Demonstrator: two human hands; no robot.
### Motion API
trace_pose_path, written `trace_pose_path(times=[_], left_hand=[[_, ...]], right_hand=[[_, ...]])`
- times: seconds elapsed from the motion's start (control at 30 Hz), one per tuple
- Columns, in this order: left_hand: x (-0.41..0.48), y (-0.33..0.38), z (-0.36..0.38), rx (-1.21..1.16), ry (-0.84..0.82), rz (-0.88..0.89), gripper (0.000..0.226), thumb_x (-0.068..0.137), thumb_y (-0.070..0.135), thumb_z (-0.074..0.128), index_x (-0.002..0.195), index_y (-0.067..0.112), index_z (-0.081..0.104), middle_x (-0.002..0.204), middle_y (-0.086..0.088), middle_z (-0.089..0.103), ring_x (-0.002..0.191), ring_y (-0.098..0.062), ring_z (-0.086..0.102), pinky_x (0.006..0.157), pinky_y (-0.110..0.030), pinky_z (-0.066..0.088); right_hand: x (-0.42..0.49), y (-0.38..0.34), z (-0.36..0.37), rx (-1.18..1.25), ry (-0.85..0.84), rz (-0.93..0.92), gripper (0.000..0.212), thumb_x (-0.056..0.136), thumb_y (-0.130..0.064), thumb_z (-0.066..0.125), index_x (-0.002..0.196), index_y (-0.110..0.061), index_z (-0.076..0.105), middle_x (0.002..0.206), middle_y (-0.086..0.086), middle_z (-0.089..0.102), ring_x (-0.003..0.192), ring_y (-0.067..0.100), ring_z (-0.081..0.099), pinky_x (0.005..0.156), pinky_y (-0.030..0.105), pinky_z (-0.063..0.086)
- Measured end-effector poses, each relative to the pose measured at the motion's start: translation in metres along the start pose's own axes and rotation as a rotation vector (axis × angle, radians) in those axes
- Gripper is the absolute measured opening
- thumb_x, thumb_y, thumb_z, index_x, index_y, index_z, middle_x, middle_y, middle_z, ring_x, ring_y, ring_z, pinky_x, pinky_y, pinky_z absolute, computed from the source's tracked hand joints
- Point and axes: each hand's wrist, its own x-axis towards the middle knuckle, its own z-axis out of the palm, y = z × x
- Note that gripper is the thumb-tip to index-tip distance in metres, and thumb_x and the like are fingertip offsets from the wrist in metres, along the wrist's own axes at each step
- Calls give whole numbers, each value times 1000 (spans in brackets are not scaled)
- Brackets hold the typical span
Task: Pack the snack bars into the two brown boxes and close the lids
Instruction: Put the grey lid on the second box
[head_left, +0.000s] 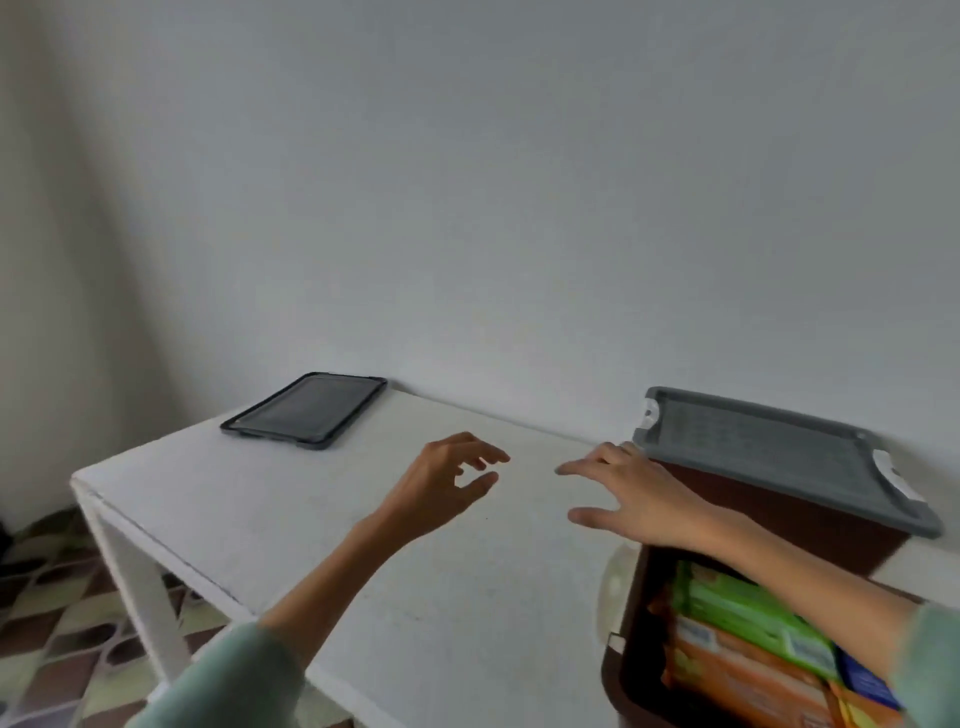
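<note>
Two brown boxes stand at the right of the white table. The far box (810, 514) has a grey lid (769, 447) resting on top. The near box (631, 670) stands without a lid and holds green, orange and blue snack bars (748, 639). A second grey lid (306, 410) lies flat at the table's far left corner. My left hand (441, 483) hovers over the middle of the table, fingers apart, holding nothing. My right hand (628, 493) reaches across the near box, fingers spread and empty, just left of the lidded box.
The white table (311, 519) stands against a plain wall, its left edge and one leg in view. A patterned tile floor (47, 597) shows at the lower left. Green sleeves cover both my forearms.
</note>
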Motion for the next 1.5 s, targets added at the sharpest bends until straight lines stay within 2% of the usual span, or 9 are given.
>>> trace_pose_path(times=[0.13, 0.43, 0.63, 0.87, 0.97, 1.17, 1.3, 1.4, 1.5], left_hand=[[1, -100, -67, 98, 105, -219, 20, 84, 14, 64, 103, 19, 69, 100, 3, 65, 81, -1, 61, 70, -6, 42], [5, -334, -172, 192, 201, -727, 32, 83, 16, 63, 115, 13, 63, 111, -16, 60, 106, -29, 57, 82, -25, 38], [16, -423, -182, 187, 128, -924, 47, 92, 34, 51, 135, 17, 43, 131, -19, 45, 127, -33, 38, 107, -36, 26], [33, -456, -154, 265, -77, -992, 60, 91, 55, 39, 144, 29, 26, 151, -3, 28, 140, -24, 23, 112, -44, 19], [43, -457, -148, 305, -37, -1003, 59, 89, 54, 43, 141, 30, 31, 147, -4, 32, 137, -25, 27, 109, -44, 23], [54, -444, -154, 179, 132, -1071, 62, 77, 56, 60, 131, 30, 42, 125, -13, 45, 116, -33, 47, 94, -41, 43], [59, -417, -166, 97, 131, -978, 68, 75, 59, 61, 135, 34, 41, 116, -11, 46, 76, -28, 65, 74, -35, 55], [69, -385, -170, 82, 101, -870, 68, 76, 55, 64, 135, 27, 45, 122, -15, 49, 103, -32, 57, 86, -38, 48], [78, -337, -165, 58, 86, -773, 67, 76, 53, 65, 133, 22, 50, 123, -17, 54, 110, -33, 55, 95, -40, 43]], right_hand=[[112, -50, 15, -17, -12, -62, 55, 90, -50, 49, 141, -33, 34, 134, 4, 39, 129, 22, 31, 101, 36, 36], [335, -161, 94, 135, -82, -32, 56, 92, -46, 46, 144, -30, 30, 137, 13, 38, 130, 29, 29, 102, 41, 35], [418, -207, 155, 325, -136, 163, 62, 93, -55, 37, 148, -36, 15, 151, 19, 16, 140, 35, 14, 110, 46, 25], [448, -222, 195, 301, -162, 329, 65, 91, -63, 29, 148, -38, 9, 154, 27, -5, 144, 38, -8, 113, 54, 1], [454, -225, 195, 395, -109, 373, 67, 89, -62, 38, 147, -37, 17, 155, 23, -3, 144, 35, -7, 115, 52, -1], [447, -223, 172, 731, -15, 433, 69, 82, -44, 64, 143, -26, 36, 154, 18, 10, 143, 32, 6, 115, 34, 16], [417, -212, 146, 894, 75, 420, 68, 81, -28, 69, 142, -18, 39, 155, 15, 3, 145, 25, 13, 114, 26, 17], [382, -197, 119, 888, 138, 396, 69, 83, -28, 69, 143, -17, 37, 155, 12, 4, 145, 22, 14, 113, 24, 14], [335, -178, 88, 851, 206, 389, 70, 84, -30, 67, 144, -17, 34, 155, 11, 3, 145, 22, 15, 115, 25, 14]])
